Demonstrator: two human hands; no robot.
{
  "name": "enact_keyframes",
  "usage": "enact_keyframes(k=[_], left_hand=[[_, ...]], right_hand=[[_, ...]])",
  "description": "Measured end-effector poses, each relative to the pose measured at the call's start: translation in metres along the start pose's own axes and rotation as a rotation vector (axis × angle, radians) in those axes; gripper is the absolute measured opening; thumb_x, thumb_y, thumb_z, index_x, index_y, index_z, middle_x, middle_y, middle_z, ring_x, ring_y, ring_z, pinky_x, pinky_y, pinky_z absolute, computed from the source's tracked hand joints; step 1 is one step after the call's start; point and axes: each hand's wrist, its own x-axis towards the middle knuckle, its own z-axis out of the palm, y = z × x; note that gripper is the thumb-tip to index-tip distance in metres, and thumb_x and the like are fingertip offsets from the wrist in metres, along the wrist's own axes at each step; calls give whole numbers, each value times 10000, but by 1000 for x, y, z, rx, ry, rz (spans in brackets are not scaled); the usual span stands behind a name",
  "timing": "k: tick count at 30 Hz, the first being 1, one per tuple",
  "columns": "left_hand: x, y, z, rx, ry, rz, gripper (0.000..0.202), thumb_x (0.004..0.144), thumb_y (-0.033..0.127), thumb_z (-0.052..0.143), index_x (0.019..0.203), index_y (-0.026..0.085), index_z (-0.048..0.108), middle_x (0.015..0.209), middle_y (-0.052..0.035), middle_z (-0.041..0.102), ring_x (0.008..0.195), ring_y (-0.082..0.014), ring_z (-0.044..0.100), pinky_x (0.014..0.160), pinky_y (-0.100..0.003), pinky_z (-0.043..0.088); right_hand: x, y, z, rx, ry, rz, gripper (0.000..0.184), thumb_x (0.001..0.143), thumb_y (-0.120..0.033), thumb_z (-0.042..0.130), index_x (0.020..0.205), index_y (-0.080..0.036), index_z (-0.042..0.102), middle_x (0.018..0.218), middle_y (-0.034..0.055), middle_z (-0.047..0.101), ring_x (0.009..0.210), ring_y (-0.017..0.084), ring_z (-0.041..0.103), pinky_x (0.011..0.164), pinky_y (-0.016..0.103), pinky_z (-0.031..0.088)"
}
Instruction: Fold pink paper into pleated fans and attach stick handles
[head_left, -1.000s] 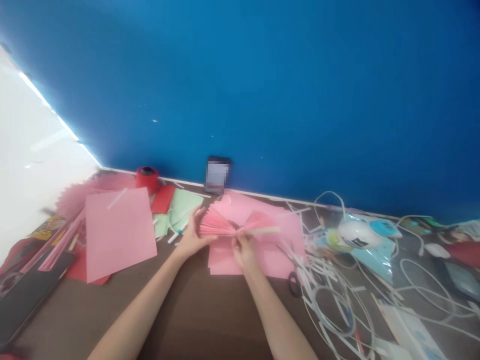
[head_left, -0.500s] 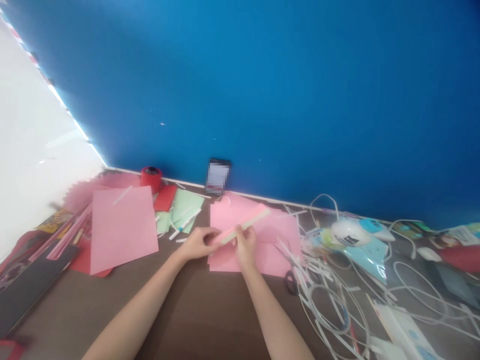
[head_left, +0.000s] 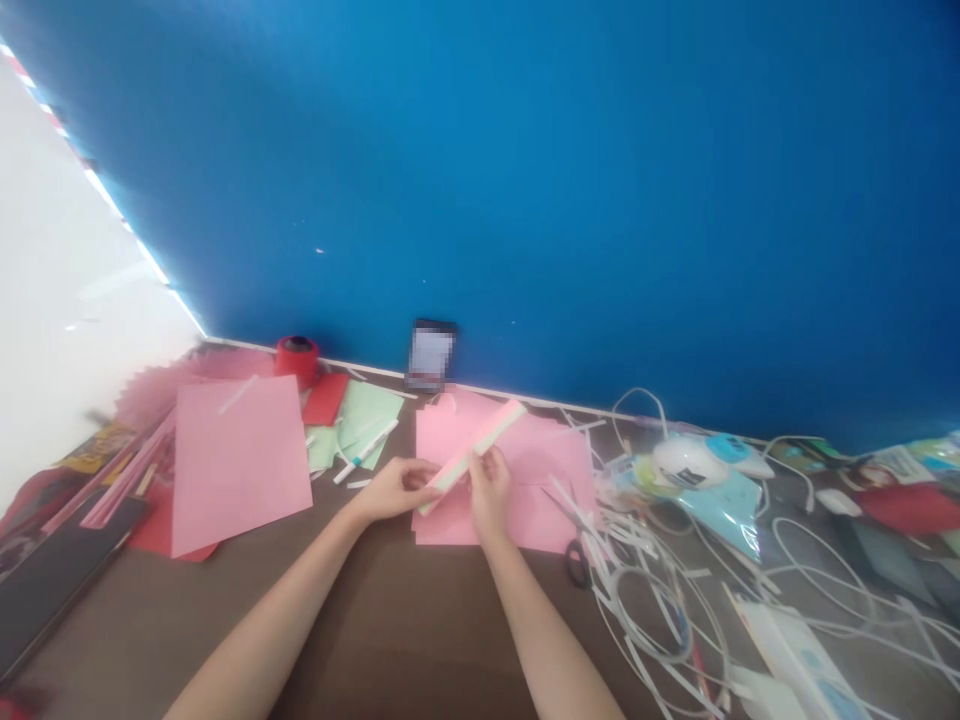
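Between my hands is a narrow folded paper strip (head_left: 491, 432), pink with a pale whitish-green edge, slanting up to the right. My left hand (head_left: 401, 488) pinches its lower left end between thumb and fingers. My right hand (head_left: 489, 488) grips it near the middle from below. Beneath lie overlapping pink paper sheets (head_left: 555, 450) on the brown table. Scissors (head_left: 576, 562) rest at the right edge of these sheets, their blades partly over the paper. Some fingertips are hidden behind the strip.
Left are a large pink sheet (head_left: 240, 470), green paper (head_left: 367, 420), a marker (head_left: 366, 452) and a red tape roll (head_left: 297, 360). A phone (head_left: 431, 355) leans on the blue wall (head_left: 600, 200). Tangled white cables and strips (head_left: 660, 600), a power strip (head_left: 799, 650) and packets (head_left: 724, 510) crowd the right.
The strip has turned a little steeper in my hands, showing more of its pale edge. Both hands keep hold of it. The whole view has shifted slightly.
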Motion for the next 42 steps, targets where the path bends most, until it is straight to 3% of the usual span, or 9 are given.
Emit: enact_keyframes(k=[6, 11, 16, 22, 26, 32, 36, 39, 42], left_hand=[[0, -2, -2, -37, -28, -43, 353, 720, 313, 630, 1023, 134, 654, 885, -77, 691, 720, -166, 633, 608, -228, 483], [1, -2, -4, -158, -70, -74, 375, 717, 302, 642, 1043, 118, 642, 838, -85, 692, 724, -180, 637, 634, -254, 490], [1, 0, -6, -200, -84, -108, 366, 714, 321, 648, 1013, 110, 644, 866, -105, 689, 783, -208, 642, 676, -284, 490], [3, -7, -6, -318, -9, -118, 346, 675, 259, 687, 985, 148, 580, 724, -24, 656, 637, -128, 611, 582, -219, 451], [3, -9, -6, -381, -82, -81, 223, 656, 230, 691, 818, 137, 567, 682, -4, 614, 607, -108, 578, 588, -222, 441], [1, -6, -6, -298, -169, -114, 215, 695, 234, 654, 875, 131, 597, 757, -34, 607, 695, -123, 573, 644, -236, 442], [0, -4, -9, -290, -163, -120, 214, 693, 205, 643, 891, 137, 598, 804, -41, 604, 729, -129, 576, 658, -236, 439], [0, -2, -10, -293, -151, -118, 209, 707, 227, 625, 894, 148, 577, 777, -26, 599, 644, -110, 560, 611, -234, 435], [1, -1, -7, -221, -47, -53, 220, 700, 270, 639, 873, 156, 565, 814, -24, 594, 639, -105, 549, 576, -222, 428]], right_hand=[[0, -1, 0, 26, -92, -8, 183, 764, -276, 576, 926, -191, 558, 870, 40, 636, 713, 148, 572, 596, 251, 449], [-1, -1, 1, 8, -61, -8, 316, 774, -265, 551, 1081, -192, 543, 1089, 95, 621, 923, 204, 579, 706, 300, 474], [1, 7, 0, -28, -48, -2, 294, 762, -262, 565, 1045, -191, 603, 1055, 80, 636, 862, 202, 592, 679, 303, 478], [-1, 10, -2, -164, -70, -260, 227, 779, -215, 545, 970, -221, 666, 1149, 75, 565, 1051, 219, 529, 892, 377, 428], [-3, 12, -2, -255, -44, -404, 264, 773, -169, 519, 978, -241, 670, 1127, 77, 568, 1043, 217, 532, 898, 399, 422], [-3, 12, -1, -282, 58, -229, 161, 736, -196, 544, 857, -180, 649, 802, 35, 633, 756, 182, 571, 708, 322, 457], [-1, 5, 0, -102, 25, -48, 220, 749, -294, 586, 914, -161, 644, 833, 55, 656, 711, 162, 567, 641, 280, 439], [3, 3, 0, 74, 5, 86, 274, 725, -337, 624, 924, -150, 649, 808, 58, 666, 551, 109, 505, 501, 240, 384], [7, 6, 0, 183, -3, 151, 309, 701, -330, 656, 954, -153, 641, 761, 41, 661, 463, 69, 415, 436, 219, 323]])
